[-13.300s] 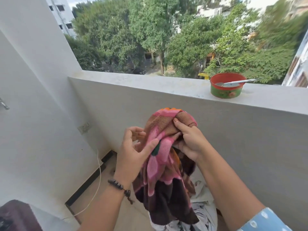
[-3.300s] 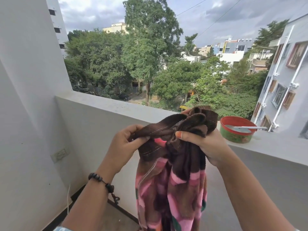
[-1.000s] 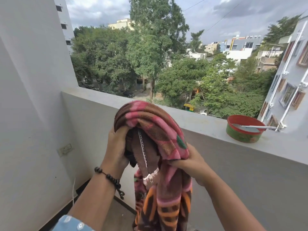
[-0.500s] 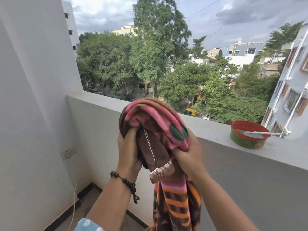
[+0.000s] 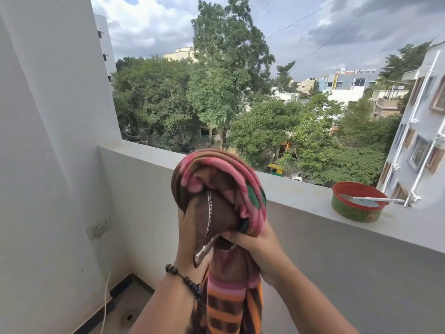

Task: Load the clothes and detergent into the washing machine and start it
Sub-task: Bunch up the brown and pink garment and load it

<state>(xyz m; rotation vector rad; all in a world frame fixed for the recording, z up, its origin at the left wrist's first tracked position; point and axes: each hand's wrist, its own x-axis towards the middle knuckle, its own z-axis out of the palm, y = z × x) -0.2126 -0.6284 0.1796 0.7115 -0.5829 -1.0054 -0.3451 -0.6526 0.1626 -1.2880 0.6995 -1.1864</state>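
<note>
Both hands grip a bunched blanket (image 5: 216, 189) held up before the wall (image 5: 337, 237): left hand (image 5: 190, 239) underneath, right hand (image 5: 255, 244) pinching its folds. A red bowl (image 5: 354, 208) with a spoon (image 5: 370, 200) sits on the ledge well right of the right hand.

Blanket (image 5: 218, 189) now bunched higher and tighter than half a second ago, pink fold domed at 12 o'clock above both hands. Left hand (image 5: 190, 239) sits lower, cupping the brown underside, stitched hem lying across its palm. Right hand (image 5: 255, 247) has slid down to 4 o'clock, gripping under the bundle rather than beside it.
</note>
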